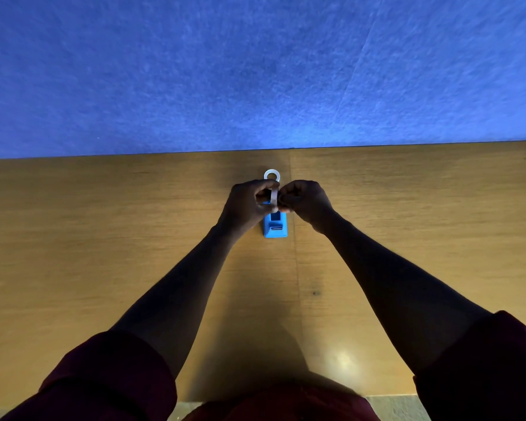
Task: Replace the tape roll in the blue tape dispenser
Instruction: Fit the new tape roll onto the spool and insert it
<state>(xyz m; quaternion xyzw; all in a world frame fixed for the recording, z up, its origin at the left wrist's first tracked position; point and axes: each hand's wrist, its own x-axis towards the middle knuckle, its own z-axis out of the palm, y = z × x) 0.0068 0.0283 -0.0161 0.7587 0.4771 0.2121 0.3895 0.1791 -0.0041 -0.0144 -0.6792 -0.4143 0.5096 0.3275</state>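
Note:
A small blue tape dispenser [275, 228] stands on the wooden table [134, 238], its cutter end toward me. Just above its far end, my left hand [246, 205] grips a clear tape roll [274, 198] held on edge. My right hand [305, 202] meets it from the right, fingertips pinched at the roll's rim, where the tape's end seems to be. A second roll [271, 175], a pale ring, lies flat on the table just beyond my hands. The dispenser's far half is hidden by my fingers.
A blue felt wall panel [255, 71] rises straight from the table's far edge, close behind the flat roll. A seam runs down the tabletop through the dispenser's spot. My dark red sleeves are pushed up to the elbows.

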